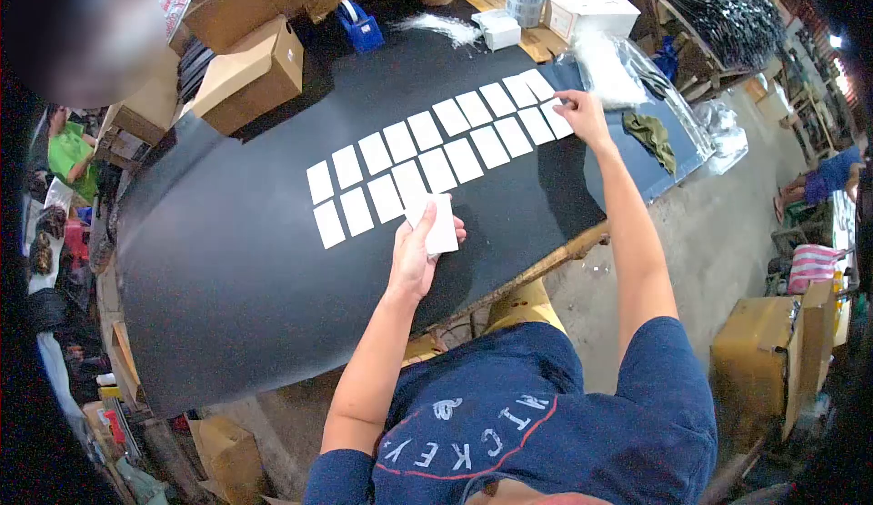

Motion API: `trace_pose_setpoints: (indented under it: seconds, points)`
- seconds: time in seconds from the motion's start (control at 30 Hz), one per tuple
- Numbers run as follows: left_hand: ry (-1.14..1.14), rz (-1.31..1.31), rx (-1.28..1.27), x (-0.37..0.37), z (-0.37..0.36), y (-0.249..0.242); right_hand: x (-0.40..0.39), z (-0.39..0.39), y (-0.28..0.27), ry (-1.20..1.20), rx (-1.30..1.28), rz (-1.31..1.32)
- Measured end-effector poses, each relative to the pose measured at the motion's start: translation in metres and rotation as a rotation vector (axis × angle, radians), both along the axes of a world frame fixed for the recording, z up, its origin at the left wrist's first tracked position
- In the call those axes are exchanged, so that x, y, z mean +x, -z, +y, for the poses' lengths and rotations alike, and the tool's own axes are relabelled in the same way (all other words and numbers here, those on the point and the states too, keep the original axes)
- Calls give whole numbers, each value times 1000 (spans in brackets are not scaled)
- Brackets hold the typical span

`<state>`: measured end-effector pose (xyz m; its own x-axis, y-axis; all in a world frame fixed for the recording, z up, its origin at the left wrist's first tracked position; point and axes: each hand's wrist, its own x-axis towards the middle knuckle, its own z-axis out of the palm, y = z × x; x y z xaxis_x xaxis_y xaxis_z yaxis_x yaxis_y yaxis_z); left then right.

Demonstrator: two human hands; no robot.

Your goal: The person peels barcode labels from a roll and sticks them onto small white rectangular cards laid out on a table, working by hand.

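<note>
White rectangular cards lie in two slanting rows on the black table surface. Below the rows, my left hand is wrapped round a stack of white cards, thumb on top. At the right end of the rows, my right hand has its thumb and index finger together at the edge of a white card in the lower row. Whether that card is lifted or lies flat I cannot tell.
A blue tape dispenser, an open cardboard box, a white box and a tape roll stand at the back. A green cloth lies right. A person in green is far left, another person far right.
</note>
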<state>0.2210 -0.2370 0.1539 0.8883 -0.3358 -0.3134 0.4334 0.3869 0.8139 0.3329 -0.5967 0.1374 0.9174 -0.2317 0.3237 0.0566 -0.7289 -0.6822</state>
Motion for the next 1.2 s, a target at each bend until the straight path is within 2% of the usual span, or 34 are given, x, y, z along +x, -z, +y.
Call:
trace_pose_setpoints:
  seconds: [0.03,0.07,0.1,0.17,0.23,0.3,0.37,0.43,0.53,0.57,0.63,0.67,0.7,0.77,0.83,0.87,0.9,0.97,1.03,1.07,1.1,1.17,1.2]
  points:
    - [19,-5,-61,0,2,-1,-2,6,1,56,-38,-22]
    - [26,-2,-54,-2,2,-5,1,6,10,84,-176,-160]
    - [26,-11,-53,-3,2,-6,-11,20,-5,98,-295,-170]
    - [23,-32,-102,-4,1,-11,-14,37,-5,150,-346,-358]
    - [-20,-62,-148,2,-2,-17,-20,68,-5,-42,96,-152]
    - [-55,-84,-192,9,-7,-20,-58,126,-17,-440,493,-62]
    - [-207,-148,-269,18,-16,-24,-89,182,-56,-515,428,312]
    - [-193,-153,-264,19,-21,-31,-103,215,-49,-645,307,43]
    - [-192,-252,-138,19,-24,-38,-111,237,-56,-531,519,55]
    - [-193,-258,-139,21,-23,-37,-108,236,-55,-534,517,49]
    - [-223,-418,18,25,-24,-28,-105,232,-51,-539,726,68]
    - [-150,-443,153,28,-18,-18,-101,229,-51,-495,729,68]
    - [-147,-438,149,31,-13,-12,-94,222,-50,-504,815,107]
    - [-141,-565,278,41,1,-5,-77,202,-65,-478,708,111]
    - [-172,-655,403,49,28,-26,-42,161,-83,-483,492,36]
    - [-229,-731,362,60,50,-16,-16,131,-84,-468,274,-26]
    - [-338,-716,430,67,66,-20,12,100,-81,-453,58,-91]
    - [-517,-691,582,83,105,-20,61,50,-63,-355,145,-114]
    - [-713,-618,648,99,146,0,92,14,-55,-266,-2,-108]
    - [-812,-589,699,103,161,10,103,5,-52,-300,-35,-179]
    - [-815,-592,703,104,172,10,109,1,-54,-302,-32,-181]
    - [-987,-372,450,106,187,16,120,-6,-53,-213,34,102]
    - [-978,-401,513,108,191,17,131,-15,-44,-214,23,133]
